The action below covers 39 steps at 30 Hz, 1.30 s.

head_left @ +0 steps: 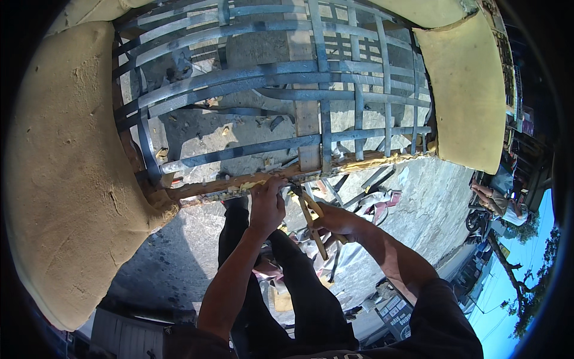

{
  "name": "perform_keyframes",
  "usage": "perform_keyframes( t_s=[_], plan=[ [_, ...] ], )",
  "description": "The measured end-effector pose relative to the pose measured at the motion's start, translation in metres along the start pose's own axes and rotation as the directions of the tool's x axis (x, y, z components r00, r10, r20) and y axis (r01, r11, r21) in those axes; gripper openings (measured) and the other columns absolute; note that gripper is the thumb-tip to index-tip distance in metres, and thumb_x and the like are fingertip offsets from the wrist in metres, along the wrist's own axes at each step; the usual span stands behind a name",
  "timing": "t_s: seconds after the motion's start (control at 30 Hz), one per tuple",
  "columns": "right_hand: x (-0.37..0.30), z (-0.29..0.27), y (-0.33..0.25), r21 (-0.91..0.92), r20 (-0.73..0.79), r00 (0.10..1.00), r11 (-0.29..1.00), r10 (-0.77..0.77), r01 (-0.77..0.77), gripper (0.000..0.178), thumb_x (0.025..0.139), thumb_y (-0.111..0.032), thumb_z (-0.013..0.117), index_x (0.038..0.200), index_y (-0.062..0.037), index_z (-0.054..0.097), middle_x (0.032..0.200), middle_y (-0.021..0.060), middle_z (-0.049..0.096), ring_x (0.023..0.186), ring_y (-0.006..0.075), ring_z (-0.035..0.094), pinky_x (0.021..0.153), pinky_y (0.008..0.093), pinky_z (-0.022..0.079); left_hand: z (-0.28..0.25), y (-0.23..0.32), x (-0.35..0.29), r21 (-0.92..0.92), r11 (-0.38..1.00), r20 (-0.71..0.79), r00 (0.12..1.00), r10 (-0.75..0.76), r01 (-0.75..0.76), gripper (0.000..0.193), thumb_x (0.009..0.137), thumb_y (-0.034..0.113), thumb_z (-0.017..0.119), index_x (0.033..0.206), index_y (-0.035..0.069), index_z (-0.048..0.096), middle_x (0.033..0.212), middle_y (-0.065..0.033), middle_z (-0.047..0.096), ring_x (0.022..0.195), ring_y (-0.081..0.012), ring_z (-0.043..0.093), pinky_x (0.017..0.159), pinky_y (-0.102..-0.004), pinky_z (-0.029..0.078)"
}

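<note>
"Where are our long yellow-handled, dark-headed pliers (312, 226)?"
"Just below mid-frame, gripped in our right hand (336, 221), near the rough brown wooden rail (230, 183)."
"Our left hand (267, 206)?"
"On the rail; we cannot tell whether it pinches anything."

Yellow-handled, dark-headed pliers (311, 224), handles (318, 243) parted, aslant at a worn wooden rail (233, 182).
</note>
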State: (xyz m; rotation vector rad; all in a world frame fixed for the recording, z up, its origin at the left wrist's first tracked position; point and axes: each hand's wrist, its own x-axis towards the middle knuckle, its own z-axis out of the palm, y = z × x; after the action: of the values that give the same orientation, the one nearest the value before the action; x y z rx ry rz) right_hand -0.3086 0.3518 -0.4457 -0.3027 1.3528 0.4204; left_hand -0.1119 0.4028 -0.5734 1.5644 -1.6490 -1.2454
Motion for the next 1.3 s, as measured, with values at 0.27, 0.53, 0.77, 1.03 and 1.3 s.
perform_keyframes(
  t_s=[0.27, 0.53, 0.77, 1.03, 1.3],
  plan=[
    [-0.011, 0.005, -0.056, 0.009, 0.0, 0.984, 0.984, 0.175, -0.175, 0.036, 0.093, -0.01, 0.064, 0.122, 0.0053, 0.049, 0.116, 0.0234, 0.062, 0.096, 0.038, 0.073, 0.072, 0.06, 0.066, 0.0, -0.007, -0.001, 0.011, 0.998, -0.046, 0.997, 0.055, -0.055, 0.044, 0.082, -0.007, 0.063, 0.122, 0.009, 0.057, 0.119, -0.0113, 0.072, 0.11, -0.0297, 0.068, 0.099, -0.0467, 0.042],
    [-0.013, 0.002, -0.079, -0.042, -0.023, 0.971, 0.971, 0.236, -0.237, 0.032, 0.094, -0.007, 0.064, 0.117, 0.013, 0.052, 0.11, 0.025, 0.062, 0.099, 0.0406, 0.071, 0.067, 0.0594, 0.068, -0.006, -0.009, 0.0, -0.037, 0.995, -0.041, 0.995, 0.088, -0.089, 0.045, 0.079, -0.007, 0.065, 0.121, 0.009, 0.057, 0.119, -0.013, 0.07, 0.102, -0.0316, 0.068, 0.094, -0.0463, 0.043],
    [0.001, -0.014, -0.113, -0.126, 0.068, 0.9, 0.899, 0.43, -0.42, 0.037, 0.098, -0.008, 0.061, 0.122, 0.0158, 0.047, 0.109, 0.0303, 0.057, 0.106, 0.0478, 0.068, 0.071, 0.0729, 0.063, 0.002, -0.016, -0.003, -0.033, 0.993, -0.046, 0.993, 0.108, -0.11, 0.049, 0.078, -0.007, 0.066, 0.124, 0.008, 0.057, 0.125, -0.0156, 0.068, 0.105, -0.0308, 0.068, 0.096, -0.0466, 0.043],
    [0.015, 0.032, -0.174, -0.228, 0.011, 0.906, 0.883, 0.423, -0.41, 0.037, 0.1, -0.006, 0.059, 0.123, 0.0183, 0.042, 0.113, 0.0415, 0.055, 0.103, 0.054, 0.063, 0.073, 0.0707, 0.058, -0.001, -0.016, -0.006, -0.03, 0.994, -0.049, 0.993, 0.105, -0.107, 0.054, 0.076, -0.004, 0.069, 0.127, 0.008, 0.056, 0.128, -0.016, 0.066, 0.116, -0.0284, 0.065, 0.101, -0.046, 0.042],
    [0.013, 0.027, -0.102, -0.302, -0.191, 0.965, 0.924, 0.181, -0.234, 0.036, 0.098, -0.023, 0.066, 0.083, 0.0097, 0.062, 0.066, 0.0162, 0.064, 0.051, 0.0238, 0.065, 0.048, 0.0424, 0.055, -0.018, -0.007, -0.016, -0.188, 0.982, -0.133, 0.989, -0.059, 0.033, 0.036, 0.081, -0.008, 0.062, 0.115, 0.005, 0.062, 0.112, -0.0164, 0.07, 0.106, -0.0366, 0.067, 0.092, -0.0463, 0.052]
  ],
)
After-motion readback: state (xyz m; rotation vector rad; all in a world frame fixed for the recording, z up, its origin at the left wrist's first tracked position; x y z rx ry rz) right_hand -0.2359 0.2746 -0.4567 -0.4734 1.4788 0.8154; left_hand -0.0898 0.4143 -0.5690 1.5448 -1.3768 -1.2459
